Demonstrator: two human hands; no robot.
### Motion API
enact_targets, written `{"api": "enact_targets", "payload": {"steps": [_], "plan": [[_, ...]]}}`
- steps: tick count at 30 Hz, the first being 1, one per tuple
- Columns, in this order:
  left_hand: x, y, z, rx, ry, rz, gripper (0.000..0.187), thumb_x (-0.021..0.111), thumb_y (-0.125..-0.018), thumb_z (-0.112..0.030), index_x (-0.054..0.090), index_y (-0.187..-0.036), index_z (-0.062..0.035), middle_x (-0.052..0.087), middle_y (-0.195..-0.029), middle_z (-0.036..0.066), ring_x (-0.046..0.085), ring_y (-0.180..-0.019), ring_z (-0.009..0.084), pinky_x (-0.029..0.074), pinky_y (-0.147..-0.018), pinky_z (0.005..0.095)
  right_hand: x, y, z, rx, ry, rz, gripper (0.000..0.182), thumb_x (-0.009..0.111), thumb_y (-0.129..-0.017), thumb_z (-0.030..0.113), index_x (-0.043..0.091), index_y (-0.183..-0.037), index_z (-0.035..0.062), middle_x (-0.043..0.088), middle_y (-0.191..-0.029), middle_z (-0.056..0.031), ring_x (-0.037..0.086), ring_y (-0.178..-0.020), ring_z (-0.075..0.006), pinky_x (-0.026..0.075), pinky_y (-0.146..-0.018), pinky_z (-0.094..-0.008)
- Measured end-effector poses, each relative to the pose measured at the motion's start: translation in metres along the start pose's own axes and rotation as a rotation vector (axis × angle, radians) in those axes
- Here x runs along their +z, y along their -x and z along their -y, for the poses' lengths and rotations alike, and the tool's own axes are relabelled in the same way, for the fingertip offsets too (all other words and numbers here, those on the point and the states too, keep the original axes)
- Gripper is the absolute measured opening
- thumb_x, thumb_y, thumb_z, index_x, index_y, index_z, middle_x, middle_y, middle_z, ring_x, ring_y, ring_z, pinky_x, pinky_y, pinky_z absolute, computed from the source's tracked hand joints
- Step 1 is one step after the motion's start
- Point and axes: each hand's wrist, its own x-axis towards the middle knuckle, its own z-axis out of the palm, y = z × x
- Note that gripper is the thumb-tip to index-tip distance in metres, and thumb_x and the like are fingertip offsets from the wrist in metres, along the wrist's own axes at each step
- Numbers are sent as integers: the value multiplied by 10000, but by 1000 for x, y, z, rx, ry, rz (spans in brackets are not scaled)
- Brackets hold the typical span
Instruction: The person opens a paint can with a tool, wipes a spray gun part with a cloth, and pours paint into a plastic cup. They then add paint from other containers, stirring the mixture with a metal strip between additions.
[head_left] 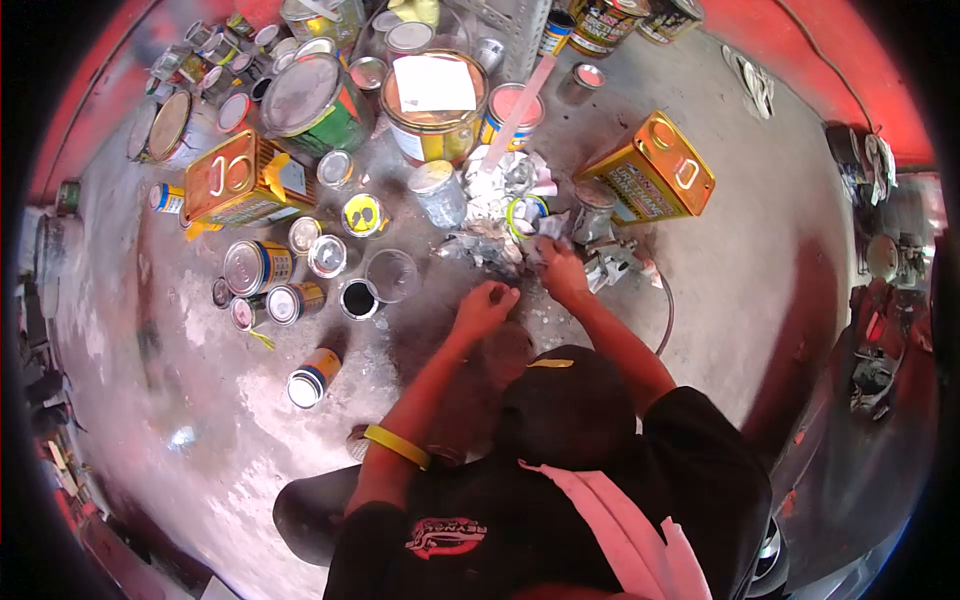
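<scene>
My left hand [487, 305] is held low over the floor with its fingers curled inward; whatever may be in them is too small to make out. My right hand [560, 268] reaches further forward, its fingers closed on a crumpled grey rag [553, 226]. Just beyond it lies a small can with a yellow-green rim [524, 214], tilted on its side. Crumpled whitish paper [500, 188] is heaped behind that can. Dark, stained crumpled material [478, 252] lies ahead of my left hand. A spray gun [612, 262] with a hose rests to the right of my right hand.
Rectangular orange tins stand at left [240, 185] and right [655, 170]. A large paint can [433, 110] with white paper on top is ahead. An open can of black paint [360, 299] and a transparent cup [391, 275] sit left. A white-lidded can [313, 378] lies nearer.
</scene>
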Motion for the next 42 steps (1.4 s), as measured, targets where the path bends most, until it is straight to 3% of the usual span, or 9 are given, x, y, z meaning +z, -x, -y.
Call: {"api": "enact_targets", "payload": {"steps": [13, 17, 20, 22, 25, 30, 34, 37, 42], "plan": [[-17, 7, -19, -55, 153, -57, 531, 627, -941, -486, 669, -1113, 14, 719, -1002, 146, 682, -927, 227, 523, -854, 364, -8, -140, 16, 8, 79, 26, 353, 693, -845, 208, 673, -1185, 116, 697, -984, -206, 672, -935, -402, 534, -819, -501], [-10, -6, 4, -40, 394, -80, 531, 623, -945, -505, 677, -1108, -3, 715, -983, 110, 680, -915, 209, 530, -841, 343, -50, -106, 9, -126, -327, -466, 337, 659, -849, 134, 667, -1183, 90, 691, -822, -139, 670, -678, -320, 524, -654, -404], [-22, 5, -40, -150, 825, -108, 491, 617, -954, -502, 686, -1106, -40, 706, -948, 74, 662, -892, 144, 535, -813, 317, -110, -54, 24, 395, -1038, -47, 304, 639, -873, 87, 666, -1175, 63, 695, -857, -50, 645, -703, -176, 499, -650, -314], [-24, 9, -59, -106, 988, -141, 392, 646, -956, -440, 690, -1102, -79, 700, -894, 38, 637, -814, 85, 542, -727, 289, -115, -20, 28, 150, -1158, 53, 229, 626, -906, 63, 656, -1130, 30, 667, -929, -9, 608, -788, -95, 496, -681, -257], [-3, 5, -76, 142, 1040, -168, 334, 681, -948, -376, 691, -1089, -74, 697, -863, 11, 624, -739, 76, 535, -643, 284, -102, 7, 83, -96, -1014, 128, 293, 653, -889, 9, 602, -1177, -8, 651, -1113, -72, 615, -1024, -150, 495, -880, -280], [-21, 15, -70, 158, 243, -451, 217, 656, -934, -199, 659, -1100, -61, 698, -743, 128, 656, -619, 186, 520, -615, 370, -84, 10, 96, -7, -980, 64, 441, 671, -868, -2, 572, -1297, 16, 645, -1206, -99, 610, -1111, -204, 482, -951, -335], [-12, 31, -48, 167, -24, -359, 233, 587, -935, -145, 623, -1131, -25, 687, -893, 236, 674, -823, 425, 531, -726, 472, -75, 19, 84, -137, -714, 159, 458, 673, -847, -18, 588, -1297, 3, 672, -1128, -118, 643, -1041, -233, 498, -908, -318], [-14, 35, -46, 201, -197, -203, 294, 579, -936, -152, 561, -1198, -20, 682, -884, 239, 669, -818, 437, 524, -732, 505, -57, 25, 82, -67, -741, 123, 363, 660, -848, 7, 638, -1209, -21, 703, -1045, -149, 680, -981, -269, 519, -872, -332], [-10, 26, -45, 219, -247, 33, 414, 595, -909, -139, 494, -1299, -43, 665, -947, 281, 656, -891, 461, 528, -793, 519, -40, 28, 51, 415, -1129, 147, 273, 607, -886, 68, 670, -1142, -4, 634, -759, -26, 542, -662, -86, 456, -617, -277]]}}
